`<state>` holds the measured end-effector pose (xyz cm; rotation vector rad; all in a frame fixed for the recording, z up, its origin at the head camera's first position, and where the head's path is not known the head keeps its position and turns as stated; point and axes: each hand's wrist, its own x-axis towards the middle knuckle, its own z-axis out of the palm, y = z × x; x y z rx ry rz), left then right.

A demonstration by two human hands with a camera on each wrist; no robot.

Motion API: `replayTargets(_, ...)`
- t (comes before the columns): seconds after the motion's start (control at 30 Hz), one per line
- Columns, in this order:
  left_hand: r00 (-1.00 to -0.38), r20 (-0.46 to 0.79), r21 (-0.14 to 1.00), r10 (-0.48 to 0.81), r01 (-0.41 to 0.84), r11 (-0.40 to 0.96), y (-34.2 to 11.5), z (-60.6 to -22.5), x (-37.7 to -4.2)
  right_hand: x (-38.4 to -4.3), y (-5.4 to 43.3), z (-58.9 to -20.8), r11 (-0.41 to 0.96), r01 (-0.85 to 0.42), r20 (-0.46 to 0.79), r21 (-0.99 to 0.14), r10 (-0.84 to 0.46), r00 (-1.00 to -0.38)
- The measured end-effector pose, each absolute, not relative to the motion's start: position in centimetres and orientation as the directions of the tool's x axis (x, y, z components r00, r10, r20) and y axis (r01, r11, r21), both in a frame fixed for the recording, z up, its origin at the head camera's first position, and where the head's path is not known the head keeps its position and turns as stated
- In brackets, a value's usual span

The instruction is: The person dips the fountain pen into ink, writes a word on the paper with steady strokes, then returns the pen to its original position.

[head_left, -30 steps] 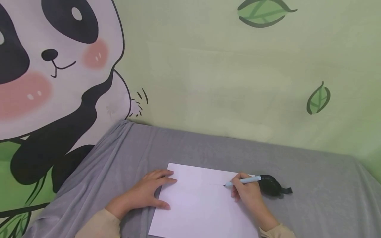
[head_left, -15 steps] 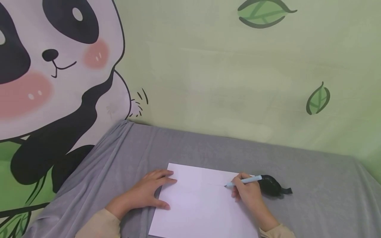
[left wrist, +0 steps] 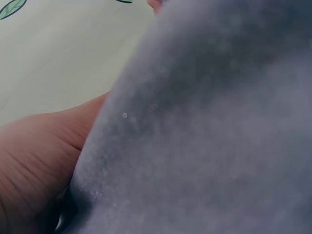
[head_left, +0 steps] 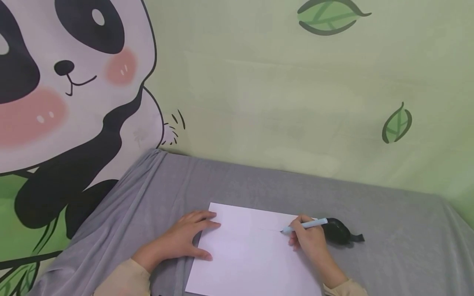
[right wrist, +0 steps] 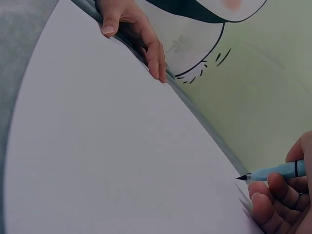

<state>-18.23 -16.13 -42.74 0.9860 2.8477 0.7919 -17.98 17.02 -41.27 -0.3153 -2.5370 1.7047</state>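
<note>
A sheet of white paper (head_left: pixel 244 263) lies on the grey cloth. My left hand (head_left: pixel 187 234) rests at its left edge, fingers spread, with thumb and fingertips on the sheet. Near the paper's upper right, my right hand (head_left: pixel 309 240) pinches a light blue pencil (head_left: pixel 314 223) between thumb and fingers. Its dark conical tip shows plainly in the right wrist view, where the pencil (right wrist: pixel 275 172) points left, tip at the paper. A faint thin line (head_left: pixel 269 230) runs leftward from the tip. Mostly grey cloth (left wrist: pixel 204 161) fills the left wrist view, with part of the left hand (left wrist: pixel 39 161).
Just beyond the right hand lies a glossy black rounded object (head_left: pixel 337 231) with a short tab, partly hidden by the hand. Grey cloth (head_left: pixel 237 181) covers the table back to a pale green wall (head_left: pixel 259 102) with a painted panda (head_left: pixel 74 123) and leaves.
The pencil tip has slid slightly to the right across the paper with my right hand, the faint line trailing behind it. My left hand stays in place.
</note>
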Motion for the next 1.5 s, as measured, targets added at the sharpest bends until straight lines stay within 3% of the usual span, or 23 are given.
replayTargets(0.27, -0.798, 0.143, 0.468, 0.586, 0.576, 0.670, -16.1, -42.7, -18.3, -17.8, 16.9, -41.0, 0.323, 0.112, -0.047, -0.940, 0.203, -0.978)
replayTargets(0.5, -0.796, 0.152, 0.463, 0.587, 0.582, 0.669, -16.1, -42.9, -18.3, -18.0, 16.6, -40.6, 0.258, 0.055, -0.025, -0.964, 0.120, -0.992)
replayTargets(0.73, -0.799, 0.141, 0.477, 0.584, 0.572, 0.667, -16.2, -43.0, -18.2, -17.5, 16.0, -39.9, 0.276, 0.026, -0.009, -0.961, 0.061, -0.998)
replayTargets(1.5, -0.798, 0.152, 0.464, 0.583, 0.579, 0.670, -16.2, -42.9, -18.2, -17.8, 14.8, -42.6, 0.321, -0.029, 0.055, -0.947, 0.071, -0.996)
